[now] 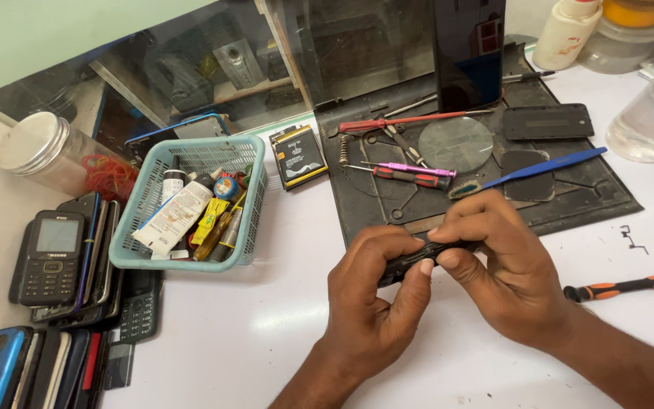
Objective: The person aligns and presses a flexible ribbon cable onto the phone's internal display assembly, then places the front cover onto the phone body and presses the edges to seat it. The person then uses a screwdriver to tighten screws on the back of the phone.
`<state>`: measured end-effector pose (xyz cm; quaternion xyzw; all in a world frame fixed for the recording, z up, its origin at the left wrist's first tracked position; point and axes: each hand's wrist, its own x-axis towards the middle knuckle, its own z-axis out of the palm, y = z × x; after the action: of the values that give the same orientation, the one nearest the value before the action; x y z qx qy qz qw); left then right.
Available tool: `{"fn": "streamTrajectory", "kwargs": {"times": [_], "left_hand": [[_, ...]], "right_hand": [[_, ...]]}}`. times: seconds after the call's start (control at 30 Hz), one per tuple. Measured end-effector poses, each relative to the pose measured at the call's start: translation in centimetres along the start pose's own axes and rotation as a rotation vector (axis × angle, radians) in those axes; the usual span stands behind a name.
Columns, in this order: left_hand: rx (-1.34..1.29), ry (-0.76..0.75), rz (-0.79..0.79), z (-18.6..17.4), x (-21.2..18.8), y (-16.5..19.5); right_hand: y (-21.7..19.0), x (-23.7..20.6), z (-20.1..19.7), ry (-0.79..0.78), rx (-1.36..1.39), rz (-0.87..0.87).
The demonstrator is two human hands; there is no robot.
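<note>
Both hands, left (369, 291) and right (505, 265), pinch a dark phone (418, 257) edge-on between them above the table (266, 333); thumbs pressing hard might slip, dropping it

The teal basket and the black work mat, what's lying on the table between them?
In the head view, a flat phone battery lies between the teal basket and the black work mat.
</note>
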<state>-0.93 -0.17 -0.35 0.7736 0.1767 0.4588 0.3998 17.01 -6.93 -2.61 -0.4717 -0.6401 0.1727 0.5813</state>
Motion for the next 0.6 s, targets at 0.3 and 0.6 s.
{"fn": "streamTrajectory", "kwargs": {"times": [0.3,0.6], "left_hand": [[-0.228,0.070,-0.197,0.3,0.0,-0.3],[-0.005,0.092,-0.044,-0.1,0.2,-1.0]], "right_hand": [[0.3,-0.6,0.7,0.193,0.106,0.228],[-0.4,0.8,-0.4,0.149,-0.104,0.025]]}}
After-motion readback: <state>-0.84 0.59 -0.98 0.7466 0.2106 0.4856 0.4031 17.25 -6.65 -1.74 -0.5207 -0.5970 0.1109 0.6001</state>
